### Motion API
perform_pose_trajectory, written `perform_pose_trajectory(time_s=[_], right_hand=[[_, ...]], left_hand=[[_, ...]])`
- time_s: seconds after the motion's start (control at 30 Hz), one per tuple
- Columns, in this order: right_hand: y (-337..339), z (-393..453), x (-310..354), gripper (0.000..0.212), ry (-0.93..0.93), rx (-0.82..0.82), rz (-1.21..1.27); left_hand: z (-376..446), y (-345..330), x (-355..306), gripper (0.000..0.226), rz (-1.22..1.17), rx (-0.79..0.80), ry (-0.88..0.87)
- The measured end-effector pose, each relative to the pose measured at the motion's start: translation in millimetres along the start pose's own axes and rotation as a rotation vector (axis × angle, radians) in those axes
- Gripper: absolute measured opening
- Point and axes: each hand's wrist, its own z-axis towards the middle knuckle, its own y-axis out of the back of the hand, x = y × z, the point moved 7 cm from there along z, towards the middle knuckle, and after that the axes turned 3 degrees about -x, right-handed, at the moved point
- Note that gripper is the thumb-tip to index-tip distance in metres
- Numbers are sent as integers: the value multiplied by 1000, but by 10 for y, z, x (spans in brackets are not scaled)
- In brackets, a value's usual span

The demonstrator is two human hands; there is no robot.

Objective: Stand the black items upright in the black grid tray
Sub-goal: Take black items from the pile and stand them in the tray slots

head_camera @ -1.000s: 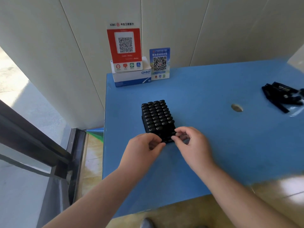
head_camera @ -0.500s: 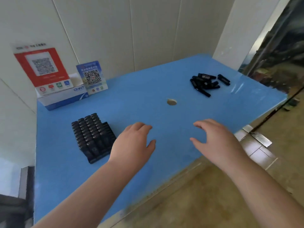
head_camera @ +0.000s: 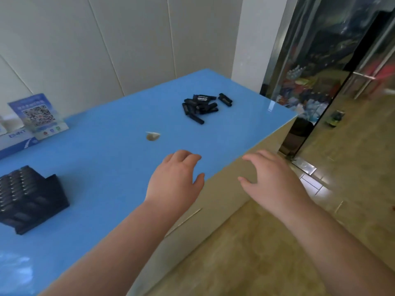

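While both hands (head_camera: 175, 178) hover loose-fingered, holding nothing | box (head_camera: 15, 139) label — "CHNT", blurred

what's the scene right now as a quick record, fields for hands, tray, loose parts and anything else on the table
left hand: over the blue table, fingers relaxed, holding nothing
right hand: beyond the table's near edge, over the floor, fingers relaxed, empty
grid tray: at the left, far rows filled with upright black items, near cells look empty
loose black items: piled flat at the far right of the table, one lying a little apart to the right
hole in table: between hands and pile
QR sign: standing by the wall, far left
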Motion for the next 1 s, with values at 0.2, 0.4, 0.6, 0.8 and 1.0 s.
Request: perform_pose_trajectory(time_s=[0.2, 0.4, 0.6, 0.8, 1.0], right_hand=[[132, 245, -386, 47, 49, 16, -6], [43, 629, -532, 47, 87, 31, 13], [-157, 1187, -700, 47, 111, 80, -57], [-356, 1847, -759, 44, 104, 103, -42], [-632, 2361, -760, 41, 105, 133, 18]], left_hand=[[240, -262, -385, 49, -8, 24, 46], [575, -460, -402, 51, -32, 48, 80], [1148, -703, -206, 51, -54, 39, 117], [1808, -932, 37, 52, -61, 69, 131], [2271, -1076, 377, 52, -54, 85, 197]])
